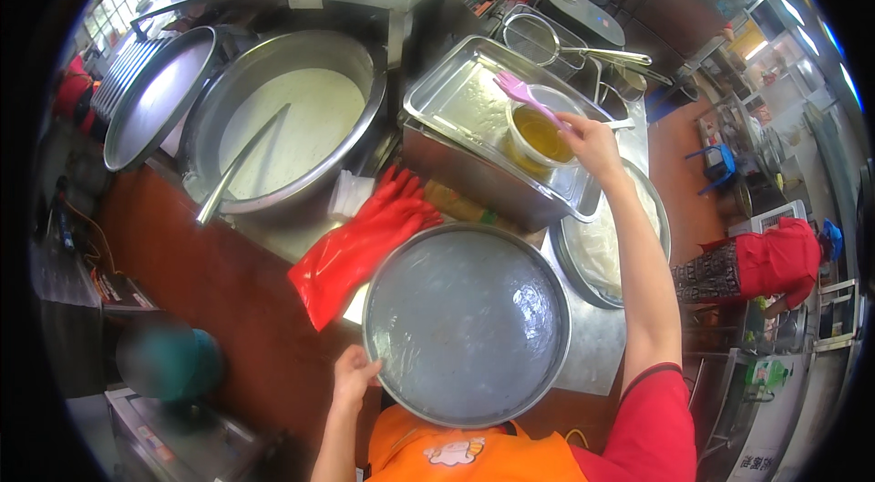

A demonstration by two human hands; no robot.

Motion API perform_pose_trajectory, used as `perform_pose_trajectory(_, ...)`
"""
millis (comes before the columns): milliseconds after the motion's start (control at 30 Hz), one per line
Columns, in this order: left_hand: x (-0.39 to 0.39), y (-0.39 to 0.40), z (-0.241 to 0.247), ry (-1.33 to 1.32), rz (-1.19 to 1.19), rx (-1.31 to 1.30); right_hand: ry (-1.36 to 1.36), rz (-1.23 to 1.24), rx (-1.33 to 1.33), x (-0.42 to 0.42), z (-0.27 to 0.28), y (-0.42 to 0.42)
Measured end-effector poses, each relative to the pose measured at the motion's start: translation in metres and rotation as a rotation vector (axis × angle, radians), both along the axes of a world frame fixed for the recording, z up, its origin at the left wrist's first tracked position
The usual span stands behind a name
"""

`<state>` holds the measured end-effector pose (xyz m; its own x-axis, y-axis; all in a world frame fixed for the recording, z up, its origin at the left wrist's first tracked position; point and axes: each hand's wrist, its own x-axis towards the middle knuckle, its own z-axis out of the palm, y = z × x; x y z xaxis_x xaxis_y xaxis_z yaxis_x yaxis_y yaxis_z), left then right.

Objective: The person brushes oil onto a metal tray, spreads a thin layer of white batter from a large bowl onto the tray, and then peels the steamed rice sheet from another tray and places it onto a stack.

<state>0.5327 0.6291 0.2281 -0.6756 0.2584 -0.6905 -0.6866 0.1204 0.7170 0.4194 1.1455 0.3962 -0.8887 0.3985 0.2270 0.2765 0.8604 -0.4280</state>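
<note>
My left hand (354,376) grips the left rim of a round grey metal pan (465,325), which lies before me with a wet, shiny bottom. My right hand (591,147) is farther off, closed on the handle of a pink brush (514,87). The brush lies slanted over a clear plastic tub of yellow liquid (541,133), its head pointing away from my hand. The tub stands in a rectangular steel tray (461,89). Red rubber gloves (366,232) lie by the pan's upper left rim.
To the left stands a large steel basin of whitish batter (294,126), with a long metal handle (236,171) leaning out. Right of the pan sits another round pan with white contents (615,236). Wire strainers (532,39) lie behind the tray. A person in red (772,260) is at right.
</note>
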Motion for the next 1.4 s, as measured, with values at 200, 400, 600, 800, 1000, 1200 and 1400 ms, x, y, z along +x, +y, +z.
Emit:
perform_pose_trajectory(200,0.002,-0.001,0.0,-0.008,0.03,0.008,0.506,0.11,0.184,0.027,0.02,-0.059)
perform_pose_trajectory(400,0.005,-0.003,-0.004,-0.027,0.043,0.059,-0.32,0.24,-0.352,0.094,-0.09,-0.14)
perform_pose_trajectory(600,0.0,-0.005,-0.004,-0.019,0.033,0.048,-0.334,-0.045,-0.211,0.086,-0.211,-0.116)
perform_pose_trajectory(800,-0.001,-0.003,-0.011,0.013,-0.026,0.005,-0.263,-0.078,-0.226,0.058,-0.224,-0.141)
perform_pose_trajectory(1000,0.005,-0.006,-0.006,0.017,-0.02,-0.122,-0.205,-0.171,-0.069,0.058,-0.239,-0.144)
perform_pose_trajectory(1200,-0.02,0.031,-0.005,0.535,0.242,-0.244,-0.138,-0.114,0.01,0.078,-0.264,-0.128)
perform_pose_trajectory(1400,-0.058,0.133,-0.009,0.898,-0.34,-0.322,-0.073,0.0,-0.176,0.103,-0.214,-0.16)
